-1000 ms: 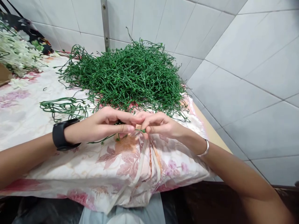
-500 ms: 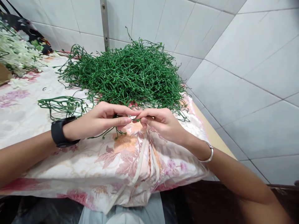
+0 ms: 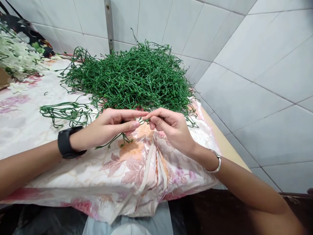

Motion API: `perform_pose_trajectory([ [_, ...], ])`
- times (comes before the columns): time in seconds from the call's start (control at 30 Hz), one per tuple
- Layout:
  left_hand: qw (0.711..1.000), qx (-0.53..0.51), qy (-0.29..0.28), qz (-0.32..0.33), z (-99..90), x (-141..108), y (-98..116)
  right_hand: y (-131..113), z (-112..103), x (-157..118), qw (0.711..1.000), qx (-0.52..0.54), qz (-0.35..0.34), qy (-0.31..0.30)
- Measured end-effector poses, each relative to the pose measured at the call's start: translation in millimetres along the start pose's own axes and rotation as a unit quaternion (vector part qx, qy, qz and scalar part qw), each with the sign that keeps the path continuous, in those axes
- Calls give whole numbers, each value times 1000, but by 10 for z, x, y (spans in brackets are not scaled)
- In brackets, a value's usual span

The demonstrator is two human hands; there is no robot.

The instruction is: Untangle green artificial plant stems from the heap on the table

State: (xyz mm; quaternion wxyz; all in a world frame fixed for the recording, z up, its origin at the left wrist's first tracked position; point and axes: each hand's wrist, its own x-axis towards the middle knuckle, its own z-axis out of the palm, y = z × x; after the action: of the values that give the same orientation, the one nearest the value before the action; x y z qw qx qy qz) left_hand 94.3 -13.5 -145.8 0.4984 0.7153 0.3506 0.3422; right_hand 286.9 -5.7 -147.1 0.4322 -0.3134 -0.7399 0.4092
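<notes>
My left hand [image 3: 111, 124], with a black watch at the wrist, is closed on a green stem [image 3: 113, 140] whose branched tips hang below the fingers. My right hand [image 3: 168, 125] meets it fingertip to fingertip and pinches a small green end of stem [image 3: 144, 120] between thumb and forefinger. Behind both hands rises a large heap of green stems [image 3: 137, 75]. Left of my left hand lies a smaller bunch of green stems [image 3: 65, 112] on the floral cloth [image 3: 24, 127].
White artificial flowers [image 3: 19, 54] lie at the far left, beside a dark patterned bag [image 3: 13, 23] and part of a brown object [image 3: 4, 78]. White tiled walls [image 3: 264, 85] stand behind and at the right.
My right hand has shifted slightly up, its knuckles higher. My left hand has moved a little to the right. The heap and small bunch stay put.
</notes>
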Motion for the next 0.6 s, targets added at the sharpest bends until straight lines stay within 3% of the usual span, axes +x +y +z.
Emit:
perform_pose_trajectory([
  [0.17,1000,15,11,13,4,1,-35,-19,-6,-11,1000,22,12,3],
  [0.47,1000,16,-18,17,-31,-44,-21,21,-50,-7,975,171,77,-120],
  [0.6,998,21,-42,38,-63,-50,5,29,-64,-17,966,195,85,-146],
])
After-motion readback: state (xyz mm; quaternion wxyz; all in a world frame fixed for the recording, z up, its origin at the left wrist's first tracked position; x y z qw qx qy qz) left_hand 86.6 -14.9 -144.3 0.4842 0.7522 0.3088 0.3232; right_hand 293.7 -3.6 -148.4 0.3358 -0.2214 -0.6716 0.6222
